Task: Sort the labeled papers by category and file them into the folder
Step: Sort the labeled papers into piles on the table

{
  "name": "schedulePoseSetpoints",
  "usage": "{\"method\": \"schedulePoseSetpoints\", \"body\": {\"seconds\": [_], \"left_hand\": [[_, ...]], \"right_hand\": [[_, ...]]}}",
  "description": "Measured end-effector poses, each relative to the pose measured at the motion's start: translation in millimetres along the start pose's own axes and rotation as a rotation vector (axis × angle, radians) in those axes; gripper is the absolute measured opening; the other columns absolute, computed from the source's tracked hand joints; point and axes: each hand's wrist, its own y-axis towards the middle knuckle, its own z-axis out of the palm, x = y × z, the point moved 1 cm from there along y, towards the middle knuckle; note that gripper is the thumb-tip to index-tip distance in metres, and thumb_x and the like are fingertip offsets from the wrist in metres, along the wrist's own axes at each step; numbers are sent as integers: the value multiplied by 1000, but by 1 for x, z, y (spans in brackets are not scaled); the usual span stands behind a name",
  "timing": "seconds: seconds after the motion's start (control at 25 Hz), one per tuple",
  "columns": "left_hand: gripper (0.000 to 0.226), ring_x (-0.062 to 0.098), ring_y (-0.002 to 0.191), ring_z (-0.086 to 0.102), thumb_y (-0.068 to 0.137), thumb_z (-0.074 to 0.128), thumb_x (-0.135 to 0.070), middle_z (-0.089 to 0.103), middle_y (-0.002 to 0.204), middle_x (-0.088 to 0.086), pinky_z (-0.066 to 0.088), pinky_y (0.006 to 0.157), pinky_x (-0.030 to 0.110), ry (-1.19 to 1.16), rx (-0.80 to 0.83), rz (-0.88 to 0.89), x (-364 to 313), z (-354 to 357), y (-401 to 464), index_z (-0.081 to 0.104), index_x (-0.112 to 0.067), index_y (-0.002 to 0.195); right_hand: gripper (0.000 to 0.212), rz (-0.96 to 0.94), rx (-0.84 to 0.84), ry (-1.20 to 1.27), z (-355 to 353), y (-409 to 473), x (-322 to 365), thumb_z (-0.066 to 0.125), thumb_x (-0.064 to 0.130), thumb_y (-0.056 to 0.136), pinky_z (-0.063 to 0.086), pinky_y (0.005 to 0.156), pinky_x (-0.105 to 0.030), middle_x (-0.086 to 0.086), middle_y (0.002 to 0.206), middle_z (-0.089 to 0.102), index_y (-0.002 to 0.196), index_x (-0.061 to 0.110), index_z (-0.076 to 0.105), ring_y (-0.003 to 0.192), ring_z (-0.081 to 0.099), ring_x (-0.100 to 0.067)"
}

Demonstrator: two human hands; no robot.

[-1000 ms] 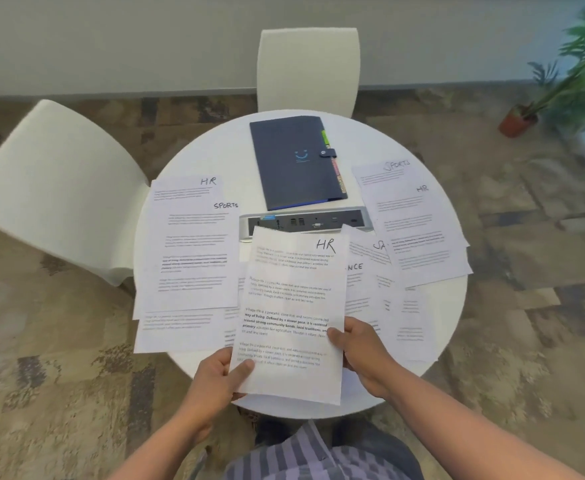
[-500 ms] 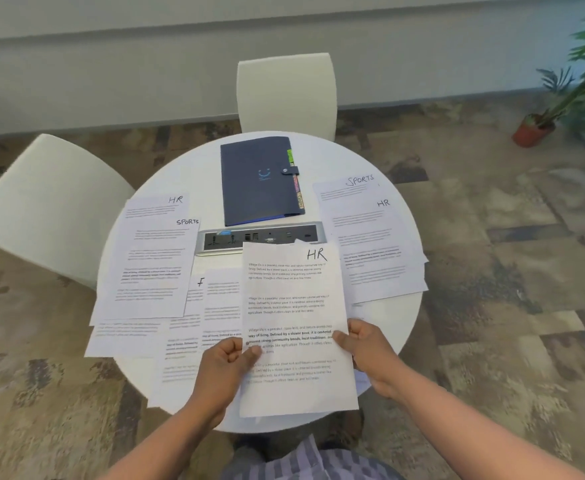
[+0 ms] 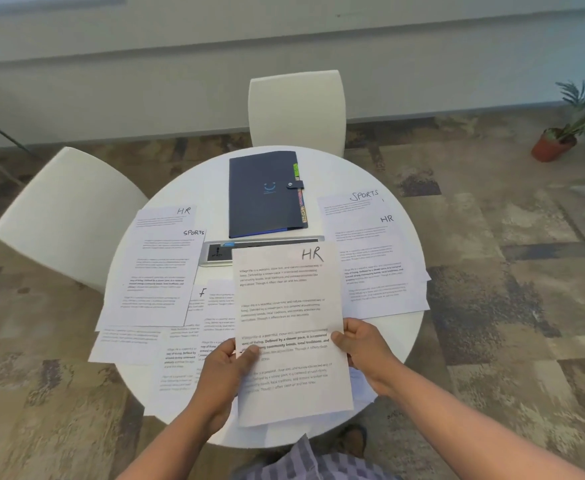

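Shifted a little right over the tabletop (image 3: 194,188), HR sheet (image 3: 285,327) pinched at 6 o'clock by left hand (image 3: 223,367) and right hand (image 3: 363,344), folder (image 3: 263,195) at 12 apparently clasped, nothing filed yet.

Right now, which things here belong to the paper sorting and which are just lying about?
Job: held HR sheet, left stack, right stack, dark folder, both hands.
Lying about: power strip, chairs, potted plant.
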Motion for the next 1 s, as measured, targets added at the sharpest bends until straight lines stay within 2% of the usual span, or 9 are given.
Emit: {"method": "schedulePoseSetpoints", "body": {"seconds": [0.16,0.32,0.44,0.52,0.68,0.84,0.92,1.0], "left_hand": [[25,31,103,75,97,65,-9,77,113,11,59,91,48,-6,80,-67,2,-2,15,69,-6,121],[23,32,100,75,97,63,-7,77,111,11,59,88,47,-13,62,-73,1,7,26,69,-6,120],[22,30,99,76,99,60,-5,77,111,12,58,86,44,5,29,-72,0,21,34,69,-6,119],[22,29,99,76,101,58,-6,77,111,11,57,88,43,8,-9,-79,2,38,39,69,-6,120],[20,30,98,76,101,57,-6,78,110,11,57,88,45,23,-95,-93,7,83,42,69,-6,118],[20,32,97,76,101,58,-6,78,108,11,58,87,45,13,-168,-91,9,117,37,68,-6,118],[19,33,97,76,101,58,-6,78,108,13,58,85,45,-6,-207,-97,10,126,32,68,-6,117],[20,35,99,75,101,57,-6,77,110,15,57,87,47,-20,-223,-104,13,130,28,68,-5,118]], "right_hand": [[16,5,-43,5,1,2,6,61,10,103,59,97,-47,-4,108,80,113,13,73,103,76,-24],[14,44,-82,-40,-21,2,12,67,13,99,61,83,-33,-6,106,80,112,11,72,95,77,-22],[19,112,-202,-58,-65,15,15,70,17,96,57,74,-30,-8,110,76,114,14,67,88,72,-19],[24,140,-336,-75,-102,32,13,68,13,96,52,71,-31,-10,111,70,119,10,64,85,66,-19],[43,204,-510,-153,-170,69,7,69,11,95,52,84,-39,-16,126,62,135,2,53,100,60,-27],[64,234,-508,-141,-205,97,10,74,20,94,49,103,-47,-15,142,51,146,4,41,125,54,-36],[60,259,-470,-157,-211,111,9,77,22,92,51,98,-46,-15,134,53,140,4,45,120,56,-35],[32,246,-467,-231,-214,121,8,79,18,90,48,75,-37,-11,104,57,108,7,55,90,57,-27]]}}
